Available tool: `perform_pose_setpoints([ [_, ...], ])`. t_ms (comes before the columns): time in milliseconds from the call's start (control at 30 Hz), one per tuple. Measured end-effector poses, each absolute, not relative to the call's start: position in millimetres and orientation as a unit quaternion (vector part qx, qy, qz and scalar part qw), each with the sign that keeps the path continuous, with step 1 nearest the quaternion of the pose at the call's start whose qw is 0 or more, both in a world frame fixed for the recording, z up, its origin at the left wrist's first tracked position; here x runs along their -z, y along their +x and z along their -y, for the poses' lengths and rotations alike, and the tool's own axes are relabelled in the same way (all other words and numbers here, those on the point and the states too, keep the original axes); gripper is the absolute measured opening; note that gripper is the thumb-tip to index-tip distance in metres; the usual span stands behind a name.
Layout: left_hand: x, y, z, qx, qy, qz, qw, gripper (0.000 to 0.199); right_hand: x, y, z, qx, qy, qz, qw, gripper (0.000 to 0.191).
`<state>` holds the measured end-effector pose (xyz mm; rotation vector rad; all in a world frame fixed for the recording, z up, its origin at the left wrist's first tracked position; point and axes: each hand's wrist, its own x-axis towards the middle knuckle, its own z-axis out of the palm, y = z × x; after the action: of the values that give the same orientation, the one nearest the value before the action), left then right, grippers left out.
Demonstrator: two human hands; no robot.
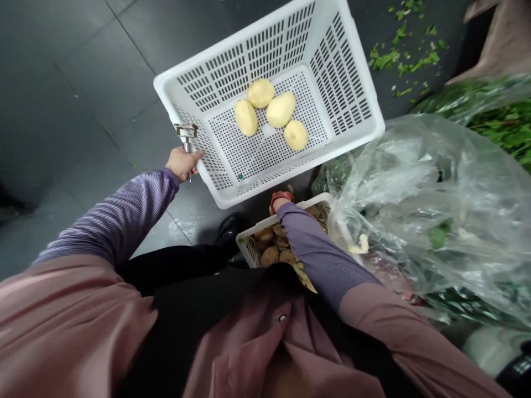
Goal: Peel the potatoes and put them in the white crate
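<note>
Holding a metal peeler [186,145] in the left hand [182,162], fingers wrapped closed around the handle, with the peeler's head up over the left end of a large white basket [365,119] and a fingertip against the rim. Reaching down with the right hand [281,202] to the far left part of a smaller white crate [254,228], just below the near side of the large basket. Something red around or over that hand, perhaps a glove or a band; too small and shadowed to be sure. Cannot tell how far open the right hand is, nor whether anything is in its grasp.

Inside the large basket, on the slotted bottom, four pale peeled potatoes [281,109] grouped together near the middle. Also in there, close to the near left corner, a tiny green scrap [240,177].

In the smaller crate, brown unpeeled potatoes [269,256], partly covered by the right forearm. To the right of both containers, large crumpled clear plastic bags [415,160], with leafy greens [508,130] at the far right edge and a pale curled piece [362,244] on the plastic. Beyond the basket on the right, chopped green bits [409,61] strewn over the dark tiled floor [95,72]. Between basket and body, a black boot [230,228], left of the smaller crate.
</note>
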<state>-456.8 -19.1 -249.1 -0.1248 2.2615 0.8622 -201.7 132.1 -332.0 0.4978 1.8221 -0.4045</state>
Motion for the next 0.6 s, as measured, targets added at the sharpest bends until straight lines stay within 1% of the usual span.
perform_pose_setpoints([
  [100, 251, -458, 18, -0.317, -0.043, -0.882, 0.347, 0.017, 328, -203, -135, 0.132, 0.166, -0.793, 0.572, 0.067],
  [200, 248, -460, 18, -0.289, -0.007, -0.889, 0.355, 0.015, 314, -212, -138, 0.121, 0.145, -0.794, 0.578, 0.056],
  [267, 244, -462, 19, -0.255, 0.025, -0.895, 0.365, 0.013, 297, -218, -142, 0.12, 0.136, -0.805, 0.565, 0.06],
  [333, 240, -463, 20, -0.216, 0.054, -0.904, 0.365, 0.012, 272, -220, -149, 0.123, 0.145, -0.833, 0.52, 0.069],
  [400, 237, -462, 20, -0.196, 0.071, -0.91, 0.358, 0.012, 241, -213, -159, 0.14, 0.169, -0.855, 0.471, 0.075],
  [500, 231, -451, 20, -0.19, 0.079, -0.91, 0.359, 0.015, 194, -183, -173, 0.22, 0.201, -0.849, 0.437, 0.082],
  [567, 229, -434, 22, -0.189, 0.079, -0.908, 0.367, 0.02, 170, -156, -179, 0.329, 0.228, -0.818, 0.412, 0.081],
  [600, 229, -423, 25, -0.189, 0.077, -0.906, 0.37, 0.023, 161, -144, -180, 0.383, 0.253, -0.801, 0.384, 0.079],
])
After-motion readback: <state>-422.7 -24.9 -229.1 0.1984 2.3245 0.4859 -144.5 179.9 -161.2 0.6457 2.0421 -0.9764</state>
